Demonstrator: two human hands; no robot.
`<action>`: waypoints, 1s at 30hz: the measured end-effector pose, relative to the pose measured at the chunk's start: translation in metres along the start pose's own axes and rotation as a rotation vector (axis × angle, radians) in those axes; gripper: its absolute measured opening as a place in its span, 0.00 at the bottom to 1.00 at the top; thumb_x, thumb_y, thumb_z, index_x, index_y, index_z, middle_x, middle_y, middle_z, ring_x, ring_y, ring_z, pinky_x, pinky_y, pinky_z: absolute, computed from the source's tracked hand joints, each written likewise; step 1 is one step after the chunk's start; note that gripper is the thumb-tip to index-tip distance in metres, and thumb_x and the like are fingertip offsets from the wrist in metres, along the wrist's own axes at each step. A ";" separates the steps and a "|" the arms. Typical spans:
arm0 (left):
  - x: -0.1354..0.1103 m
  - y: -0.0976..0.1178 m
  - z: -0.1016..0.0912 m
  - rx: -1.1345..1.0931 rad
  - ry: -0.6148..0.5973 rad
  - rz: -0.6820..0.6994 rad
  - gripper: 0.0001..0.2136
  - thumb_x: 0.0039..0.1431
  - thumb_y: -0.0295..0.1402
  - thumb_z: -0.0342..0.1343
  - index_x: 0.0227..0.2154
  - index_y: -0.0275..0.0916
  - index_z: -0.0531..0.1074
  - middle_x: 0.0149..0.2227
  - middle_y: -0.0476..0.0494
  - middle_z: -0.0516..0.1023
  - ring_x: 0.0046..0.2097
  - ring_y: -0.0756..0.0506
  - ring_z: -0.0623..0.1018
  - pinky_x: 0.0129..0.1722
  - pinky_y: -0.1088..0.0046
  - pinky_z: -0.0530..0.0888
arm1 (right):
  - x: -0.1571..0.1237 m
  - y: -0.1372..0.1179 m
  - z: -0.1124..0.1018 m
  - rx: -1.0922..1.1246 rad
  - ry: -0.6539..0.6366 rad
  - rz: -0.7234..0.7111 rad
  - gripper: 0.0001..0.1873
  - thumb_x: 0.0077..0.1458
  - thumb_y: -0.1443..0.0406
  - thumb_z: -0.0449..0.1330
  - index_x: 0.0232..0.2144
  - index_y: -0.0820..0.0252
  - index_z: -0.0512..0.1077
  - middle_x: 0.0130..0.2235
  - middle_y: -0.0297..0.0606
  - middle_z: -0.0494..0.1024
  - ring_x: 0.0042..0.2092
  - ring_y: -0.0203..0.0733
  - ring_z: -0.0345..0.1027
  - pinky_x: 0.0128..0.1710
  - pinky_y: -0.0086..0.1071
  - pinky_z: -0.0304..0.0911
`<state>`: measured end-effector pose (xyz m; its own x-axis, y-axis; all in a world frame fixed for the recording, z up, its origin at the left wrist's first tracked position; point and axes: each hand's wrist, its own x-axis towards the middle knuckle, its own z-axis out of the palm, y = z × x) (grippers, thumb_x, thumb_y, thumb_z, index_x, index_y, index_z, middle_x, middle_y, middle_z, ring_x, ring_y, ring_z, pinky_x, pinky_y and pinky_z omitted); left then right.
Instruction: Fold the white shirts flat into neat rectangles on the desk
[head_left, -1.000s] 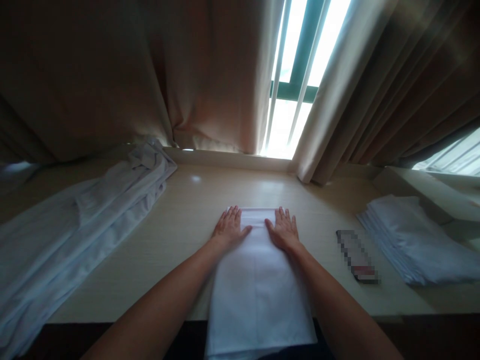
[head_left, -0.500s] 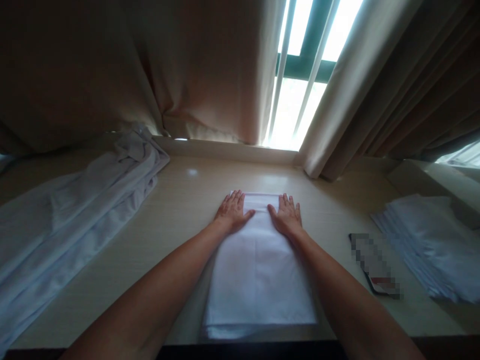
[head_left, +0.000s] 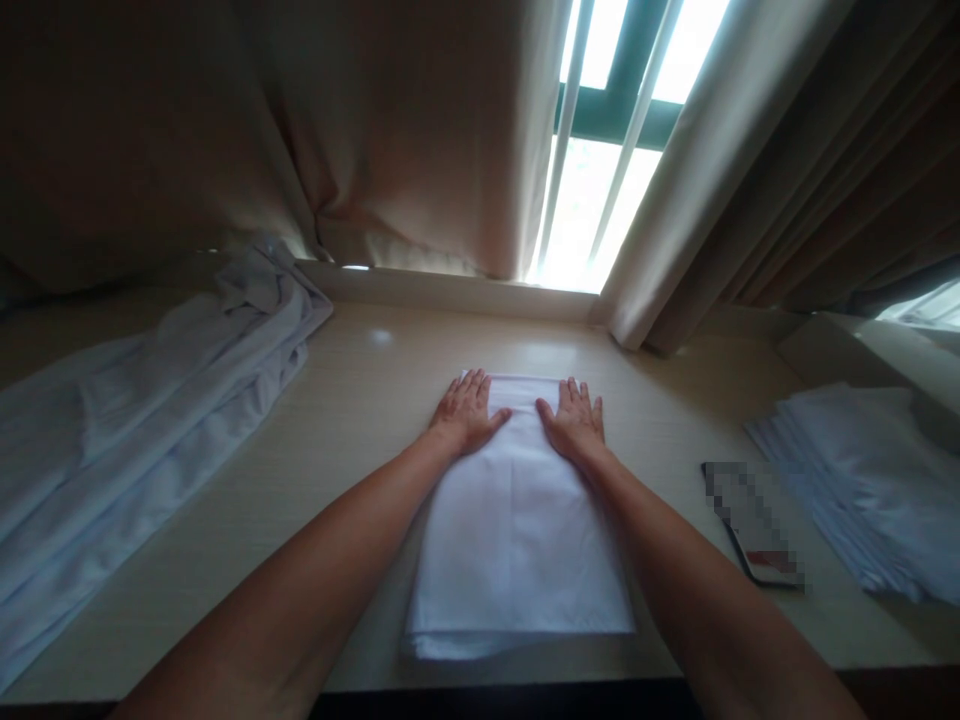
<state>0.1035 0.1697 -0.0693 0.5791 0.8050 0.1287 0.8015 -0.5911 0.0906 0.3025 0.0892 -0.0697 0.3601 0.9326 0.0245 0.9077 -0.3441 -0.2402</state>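
Observation:
A folded white cloth [head_left: 517, 550] lies flat on the pale wooden table [head_left: 360, 400] in front of me, its layered near edge close to the table's front. My left hand [head_left: 466, 412] rests on the cloth's far left corner, fingers stretched forward and thumb pointing inward. On the far right corner lies my right hand [head_left: 574, 418], also flat with its fingers spread. Both palms press on the fabric and neither grips it. The strip of cloth between the two thumbs looks smooth, with a faint crease down the middle.
Long white fabric [head_left: 172, 400] lies bunched along the left side. To the right are a phone [head_left: 750, 530], partly blurred out, and a stack of folded white cloths [head_left: 862, 480]. Brown curtains [head_left: 420, 150] hang behind the table, parted at a bright window [head_left: 592, 200].
Both hands stay flat at the far corners of the cloth, nearly still. The whole view has shifted slightly, with the scene sitting a little higher.

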 end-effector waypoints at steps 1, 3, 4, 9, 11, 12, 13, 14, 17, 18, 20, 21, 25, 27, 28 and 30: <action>0.000 0.000 0.000 0.001 0.001 0.001 0.40 0.59 0.58 0.31 0.63 0.29 0.50 0.66 0.35 0.48 0.67 0.39 0.47 0.64 0.61 0.43 | 0.000 0.000 0.000 -0.004 -0.008 0.005 0.43 0.59 0.42 0.31 0.66 0.65 0.42 0.68 0.42 0.38 0.67 0.47 0.22 0.63 0.47 0.20; -0.001 0.000 0.000 0.004 0.007 0.003 0.40 0.59 0.58 0.31 0.63 0.29 0.50 0.66 0.35 0.48 0.67 0.39 0.47 0.64 0.61 0.44 | 0.000 0.000 0.000 -0.014 -0.013 0.012 0.43 0.59 0.43 0.31 0.66 0.64 0.41 0.68 0.41 0.38 0.67 0.46 0.22 0.63 0.47 0.20; -0.001 0.000 0.000 0.007 0.009 0.004 0.40 0.59 0.58 0.31 0.63 0.29 0.50 0.66 0.35 0.49 0.67 0.39 0.47 0.64 0.61 0.44 | 0.000 0.000 0.000 -0.017 -0.010 0.012 0.42 0.59 0.43 0.31 0.66 0.64 0.41 0.68 0.41 0.38 0.67 0.46 0.23 0.63 0.47 0.20; -0.002 0.006 -0.011 0.054 0.040 -0.003 0.37 0.60 0.54 0.35 0.63 0.29 0.52 0.66 0.35 0.51 0.67 0.39 0.47 0.65 0.59 0.42 | 0.001 0.001 0.002 -0.013 0.010 0.004 0.43 0.58 0.42 0.32 0.66 0.64 0.43 0.68 0.41 0.40 0.67 0.48 0.25 0.63 0.49 0.22; -0.011 0.014 -0.018 0.071 0.082 0.049 0.35 0.61 0.52 0.36 0.62 0.28 0.53 0.66 0.34 0.51 0.67 0.40 0.46 0.65 0.60 0.41 | 0.001 0.001 0.002 -0.019 0.017 0.010 0.43 0.58 0.42 0.32 0.66 0.64 0.43 0.68 0.41 0.41 0.67 0.48 0.25 0.63 0.49 0.22; -0.020 0.020 -0.022 0.070 0.100 0.083 0.35 0.62 0.51 0.37 0.62 0.27 0.52 0.66 0.34 0.50 0.67 0.40 0.46 0.65 0.60 0.41 | 0.001 0.001 0.003 -0.025 0.017 0.013 0.43 0.58 0.42 0.32 0.66 0.64 0.43 0.68 0.41 0.40 0.67 0.48 0.24 0.63 0.50 0.21; -0.031 0.025 -0.025 0.062 0.107 0.120 0.35 0.62 0.51 0.37 0.63 0.27 0.51 0.66 0.34 0.49 0.67 0.41 0.45 0.66 0.61 0.41 | 0.001 0.001 0.003 -0.031 0.017 0.014 0.43 0.58 0.43 0.32 0.66 0.64 0.43 0.68 0.41 0.40 0.67 0.48 0.23 0.63 0.50 0.21; -0.046 0.031 -0.027 0.048 0.103 0.152 0.36 0.61 0.52 0.37 0.63 0.28 0.50 0.67 0.35 0.47 0.68 0.41 0.44 0.66 0.61 0.42 | 0.001 0.001 0.003 -0.038 0.014 0.015 0.43 0.59 0.43 0.31 0.66 0.64 0.42 0.68 0.41 0.39 0.67 0.48 0.23 0.63 0.50 0.21; -0.104 0.045 -0.032 -0.001 0.015 0.217 0.38 0.60 0.56 0.36 0.64 0.31 0.47 0.67 0.36 0.45 0.68 0.40 0.44 0.65 0.60 0.44 | 0.000 0.000 0.002 -0.056 -0.006 0.017 0.43 0.58 0.43 0.31 0.66 0.64 0.41 0.68 0.41 0.37 0.67 0.48 0.21 0.63 0.51 0.20; -0.126 0.048 -0.034 -0.012 -0.018 0.224 0.37 0.61 0.55 0.35 0.64 0.31 0.46 0.67 0.36 0.45 0.68 0.40 0.44 0.65 0.59 0.44 | -0.001 0.000 0.001 -0.061 -0.011 0.017 0.43 0.58 0.43 0.30 0.66 0.64 0.40 0.68 0.41 0.37 0.67 0.48 0.21 0.62 0.51 0.20; -0.168 0.050 -0.039 -0.034 -0.064 0.216 0.36 0.62 0.54 0.35 0.65 0.33 0.45 0.67 0.37 0.44 0.68 0.40 0.43 0.65 0.58 0.43 | -0.002 -0.001 0.000 -0.070 -0.018 0.019 0.43 0.58 0.43 0.30 0.66 0.65 0.40 0.68 0.42 0.37 0.67 0.49 0.21 0.62 0.51 0.20; -0.187 0.050 -0.041 -0.046 -0.080 0.210 0.35 0.62 0.53 0.35 0.65 0.34 0.44 0.68 0.38 0.43 0.68 0.40 0.43 0.65 0.57 0.43 | -0.003 -0.002 0.000 -0.075 -0.018 0.019 0.43 0.58 0.43 0.30 0.66 0.65 0.40 0.68 0.42 0.37 0.67 0.49 0.21 0.62 0.51 0.20; -0.244 0.048 -0.047 -0.114 -0.110 0.175 0.36 0.60 0.54 0.40 0.66 0.39 0.42 0.68 0.40 0.40 0.68 0.40 0.41 0.65 0.56 0.46 | -0.006 -0.004 -0.002 -0.091 -0.018 0.028 0.42 0.59 0.43 0.31 0.66 0.65 0.42 0.68 0.42 0.39 0.67 0.50 0.23 0.63 0.52 0.22; -0.259 0.048 -0.048 -0.143 -0.105 0.147 0.37 0.59 0.54 0.43 0.66 0.40 0.42 0.68 0.41 0.38 0.68 0.40 0.40 0.65 0.55 0.48 | -0.007 -0.005 -0.005 -0.097 -0.019 0.029 0.42 0.59 0.44 0.32 0.66 0.65 0.43 0.68 0.42 0.39 0.67 0.50 0.24 0.63 0.52 0.22; -0.263 0.049 -0.049 -0.154 -0.101 0.137 0.37 0.59 0.54 0.44 0.66 0.40 0.42 0.68 0.40 0.38 0.68 0.40 0.40 0.65 0.55 0.48 | -0.007 -0.006 -0.008 -0.102 -0.025 0.028 0.41 0.59 0.44 0.33 0.66 0.65 0.43 0.68 0.43 0.40 0.67 0.51 0.25 0.63 0.52 0.22; -0.266 0.051 -0.050 -0.170 -0.090 0.132 0.38 0.58 0.53 0.46 0.65 0.40 0.43 0.68 0.40 0.38 0.68 0.40 0.40 0.65 0.55 0.48 | -0.010 -0.011 -0.019 -0.119 -0.045 0.016 0.41 0.60 0.46 0.34 0.65 0.68 0.44 0.67 0.46 0.40 0.67 0.52 0.25 0.62 0.54 0.21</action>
<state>-0.0174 -0.0767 -0.0492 0.6940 0.7173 0.0622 0.6861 -0.6851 0.2446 0.2927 0.0820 -0.0487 0.3669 0.9300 -0.0224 0.9221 -0.3668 -0.1237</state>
